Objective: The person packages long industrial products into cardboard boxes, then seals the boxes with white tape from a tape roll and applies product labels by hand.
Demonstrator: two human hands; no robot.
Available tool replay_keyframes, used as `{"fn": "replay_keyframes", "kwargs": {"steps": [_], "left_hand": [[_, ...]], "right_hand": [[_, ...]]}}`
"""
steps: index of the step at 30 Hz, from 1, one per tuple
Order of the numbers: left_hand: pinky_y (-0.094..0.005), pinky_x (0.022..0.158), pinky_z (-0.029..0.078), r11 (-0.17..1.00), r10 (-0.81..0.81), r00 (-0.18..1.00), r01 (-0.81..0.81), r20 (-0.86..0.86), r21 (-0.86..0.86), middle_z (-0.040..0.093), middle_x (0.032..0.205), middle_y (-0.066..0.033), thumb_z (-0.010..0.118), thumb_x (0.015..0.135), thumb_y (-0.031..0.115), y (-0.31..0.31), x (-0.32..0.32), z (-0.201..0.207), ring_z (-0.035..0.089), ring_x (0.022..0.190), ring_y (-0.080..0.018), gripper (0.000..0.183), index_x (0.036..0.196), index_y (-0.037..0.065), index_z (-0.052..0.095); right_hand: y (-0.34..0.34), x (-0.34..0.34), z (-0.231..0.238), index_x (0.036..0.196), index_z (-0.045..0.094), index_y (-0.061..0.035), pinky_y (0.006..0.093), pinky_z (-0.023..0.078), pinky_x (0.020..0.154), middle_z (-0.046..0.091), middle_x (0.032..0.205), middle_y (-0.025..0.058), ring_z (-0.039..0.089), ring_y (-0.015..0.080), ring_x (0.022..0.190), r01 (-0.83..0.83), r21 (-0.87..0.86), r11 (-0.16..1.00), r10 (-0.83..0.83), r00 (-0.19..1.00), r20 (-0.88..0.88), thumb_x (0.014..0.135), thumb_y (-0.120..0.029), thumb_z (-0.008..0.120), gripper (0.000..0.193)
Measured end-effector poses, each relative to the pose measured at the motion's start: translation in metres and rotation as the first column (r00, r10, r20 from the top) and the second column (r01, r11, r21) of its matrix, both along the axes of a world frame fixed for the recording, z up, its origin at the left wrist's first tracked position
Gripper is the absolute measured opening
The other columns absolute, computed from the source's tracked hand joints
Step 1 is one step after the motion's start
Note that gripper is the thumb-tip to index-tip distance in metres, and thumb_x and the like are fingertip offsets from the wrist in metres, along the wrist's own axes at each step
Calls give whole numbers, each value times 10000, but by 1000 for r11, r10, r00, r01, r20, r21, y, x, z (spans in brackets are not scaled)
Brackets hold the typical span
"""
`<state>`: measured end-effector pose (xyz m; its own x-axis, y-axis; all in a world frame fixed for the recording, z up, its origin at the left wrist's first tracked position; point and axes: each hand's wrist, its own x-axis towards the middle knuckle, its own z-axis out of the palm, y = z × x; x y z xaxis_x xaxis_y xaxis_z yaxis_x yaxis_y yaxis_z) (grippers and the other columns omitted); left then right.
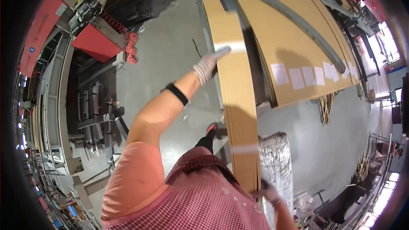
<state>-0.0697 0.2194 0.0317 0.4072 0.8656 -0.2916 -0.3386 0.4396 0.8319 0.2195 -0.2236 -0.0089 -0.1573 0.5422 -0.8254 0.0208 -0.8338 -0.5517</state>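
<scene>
A long, narrow stack of brown boards (236,89), tied with white bands, runs from the far end of the view to my waist. My left hand (208,64), in a pale glove with grey fingertips, rests on its left edge beside a white band (233,46). Its fingers stretch over the top face. At the near end, my right hand (270,194), also gloved, is beside the stack's right corner. Its fingers are blurred and partly hidden, so their grip is unclear.
Right of the stack lies a large pile of brown sheets (294,30) with white papers and a grey metal bar (294,15) across it. A silver-wrapped bundle (276,157) lies near my right hand. A red machine (97,42) with a coiled red hose (131,47) stands left.
</scene>
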Motion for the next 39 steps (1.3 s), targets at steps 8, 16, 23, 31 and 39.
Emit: {"fn": "replay_keyframes", "kwargs": {"steps": [8,16,23,31,39], "left_hand": [[-338,935,478,985,120,990,-110,-72,133,597,1216,-102,686,844,365,93,9,34,579,1109,-211,610,1304,19,484],[-296,972,446,945,189,619,95,-762,312,548,1322,-75,563,931,261,100,-1,-107,560,1145,-181,508,1361,16,446],[-288,908,436,868,492,654,-313,-576,386,611,1044,-102,667,850,144,94,-47,-97,559,956,-172,347,1139,-19,565],[-334,961,416,892,429,796,-297,-427,342,501,1291,-119,747,821,196,-58,190,-91,502,1141,-197,612,1300,-6,425],[-335,878,463,981,50,786,-153,-617,-115,595,1247,-116,680,834,496,-49,229,-125,569,1062,-217,720,1316,-5,493]], "right_hand": [[347,-23,78,1388,413,24,275,497,821,596,1196,82,595,144,999,-19,571,821,42,999,-27,892,-247,650,613],[230,80,0,1327,498,-5,216,471,631,651,1055,77,626,118,800,267,506,820,-377,917,127,960,-243,548,440],[115,204,-221,1083,669,-26,323,488,873,673,1023,148,618,239,969,-229,189,955,57,765,641,903,-184,571,259],[128,239,-196,1109,646,-7,283,483,873,681,1037,62,604,155,969,319,114,941,-321,947,0,920,-244,559,316],[189,171,-170,1393,405,-36,365,452,947,518,1320,175,520,255,1189,91,721,687,-518,757,399,809,-277,733,712]]}}
